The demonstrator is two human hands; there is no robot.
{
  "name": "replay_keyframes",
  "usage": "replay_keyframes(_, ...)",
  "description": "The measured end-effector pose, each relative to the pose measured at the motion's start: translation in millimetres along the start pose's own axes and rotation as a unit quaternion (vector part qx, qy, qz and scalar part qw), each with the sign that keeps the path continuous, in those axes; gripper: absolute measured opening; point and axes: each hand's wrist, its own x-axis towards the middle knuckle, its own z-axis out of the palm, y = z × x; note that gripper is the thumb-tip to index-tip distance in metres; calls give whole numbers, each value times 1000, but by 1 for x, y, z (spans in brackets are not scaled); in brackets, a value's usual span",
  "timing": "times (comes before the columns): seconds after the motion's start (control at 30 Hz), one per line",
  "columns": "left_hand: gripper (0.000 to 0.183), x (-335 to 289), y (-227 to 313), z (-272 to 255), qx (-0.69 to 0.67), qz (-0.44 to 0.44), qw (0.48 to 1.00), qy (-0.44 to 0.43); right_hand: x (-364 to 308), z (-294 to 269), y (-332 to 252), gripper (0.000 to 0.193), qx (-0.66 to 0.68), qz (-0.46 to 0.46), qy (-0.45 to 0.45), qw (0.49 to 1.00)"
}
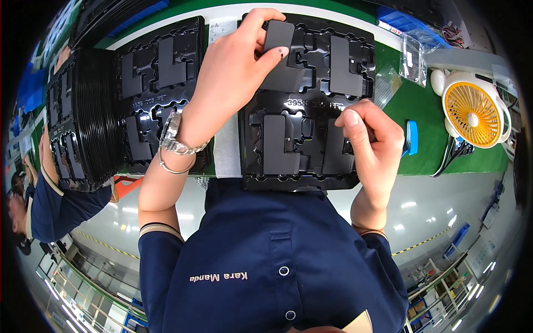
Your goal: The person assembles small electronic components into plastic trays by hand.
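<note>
My left hand is closed on a flat black L-shaped part, thumb and fingers gripping its upper end. That part is at the far left pocket of a black moulded tray. My right hand is at the tray's near right, fingers curled and thumb against the index finger. Its fingertips are over the upper end of another L-shaped part; whether they grip anything is hidden. Two more such parts, one far right and one near left, lie in their pockets.
To the left is a second tray with similar parts, beside a tall stack of black trays. A white and yellow fan, a clear plastic bag and a blue object are at the right. Another person works at far left.
</note>
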Motion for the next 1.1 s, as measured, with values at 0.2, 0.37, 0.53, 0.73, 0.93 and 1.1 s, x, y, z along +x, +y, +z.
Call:
replay_keyframes(0.2, 36, 12, -34, 15, 180, 179, 958, 132, -1, -2, 0, 15, -1, 2, -9, 1000)
replay_keyframes(0.37, 32, 22, -32, 15, 231, 226, 929, 180, 0, 0, -3, 15, 9, -2, -22, 1000)
replay_keyframes(0.53, 32, 18, -24, 14, 217, 264, 910, 234, -1, 2, -8, 12, 9, -14, -33, 999)
replay_keyframes(0.73, 32, -37, 31, 1, -305, 37, 947, -99, 0, 6, -13, 8, 8, -70, -49, 996)
replay_keyframes(0.93, 34, -45, 35, -2, -337, 7, 932, -132, 1, 13, -12, 5, -45, -165, -28, 985)
replay_keyframes(1.1, 33, -45, 35, 0, -342, -4, 927, -152, -1, 16, -9, 6, -82, -190, -11, 978)
